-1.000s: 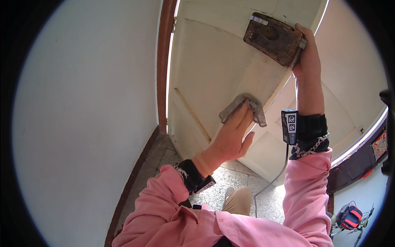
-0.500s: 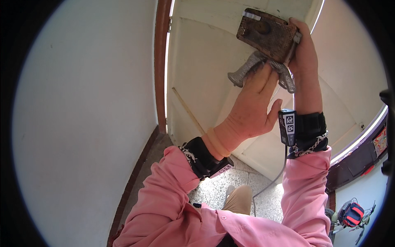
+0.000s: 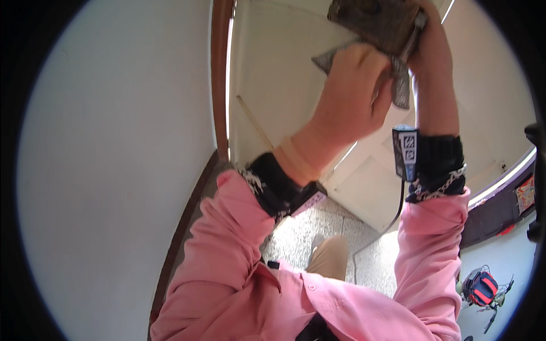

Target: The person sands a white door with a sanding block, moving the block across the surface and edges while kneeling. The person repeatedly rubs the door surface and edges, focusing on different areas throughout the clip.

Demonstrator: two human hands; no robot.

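A rusty brown box-shaped door lock (image 3: 381, 25) sits high on the cream door (image 3: 273, 74), near its right edge, partly cut off by the top of the view. My left hand (image 3: 355, 91) is closed on a grey cloth (image 3: 401, 85) just under the lock's lower edge, its fingers bunched into the fabric. Loose ends of the cloth stick out on both sides of the hand. My right hand (image 3: 435, 45) grips the right side of the lock by a small metal piece (image 3: 420, 21); most of its fingers are hidden.
A white wall (image 3: 119, 148) and brown door frame (image 3: 220, 79) stand to the left. A thin stick (image 3: 255, 122) leans against the door. Below lies speckled floor (image 3: 364, 227). A bicycle with a red and black bag (image 3: 482, 287) stands at lower right; a cable (image 3: 392, 227) hangs from my right wrist.
The view has tilted, so the lock and door sit higher in the picture. My left fingers, stretched along the cloth before, are now curled into it. My right hand stays at the lock.
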